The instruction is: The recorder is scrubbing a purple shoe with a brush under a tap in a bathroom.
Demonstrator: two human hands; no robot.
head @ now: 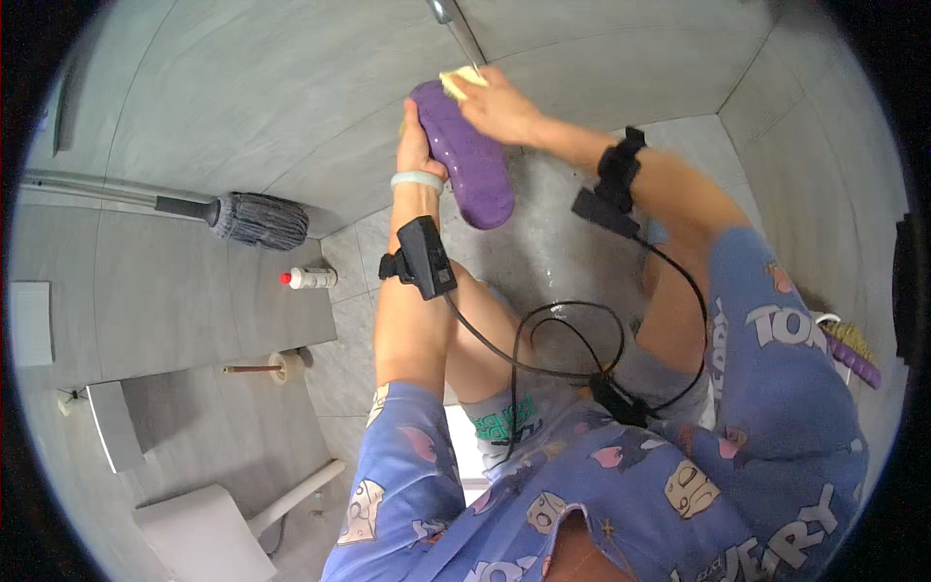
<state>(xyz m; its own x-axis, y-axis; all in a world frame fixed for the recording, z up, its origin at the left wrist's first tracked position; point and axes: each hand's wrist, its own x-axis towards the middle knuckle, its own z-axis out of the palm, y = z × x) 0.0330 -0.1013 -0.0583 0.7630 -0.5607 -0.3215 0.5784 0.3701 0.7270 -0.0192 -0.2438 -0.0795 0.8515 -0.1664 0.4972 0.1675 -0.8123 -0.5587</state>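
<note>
My left hand point(418, 149), with a pale bangle at the wrist, grips a purple slipper point(473, 160) along its left edge. The slipper is tilted, its long smooth purple face turned up and showing wet glints. In my right hand point(502, 109) is a small pale yellow scrubber point(463, 81), a brush or a sponge, at the slipper's far end. Its lower side is partly hidden by my fingers. Both forearms carry strapped black devices, the left one point(425, 258) and the right one point(611, 196), joined to a looped black cable point(567, 305).
A grey string mop point(258, 220) hangs along the left wall. Below it stand a white bottle point(313, 278) with a red cap and a wooden-handled plunger or brush point(284, 368). A metal pipe point(458, 33) runs down the far wall. At right sits a purple-and-yellow item point(851, 353). The tiled floor point(560, 218) looks wet.
</note>
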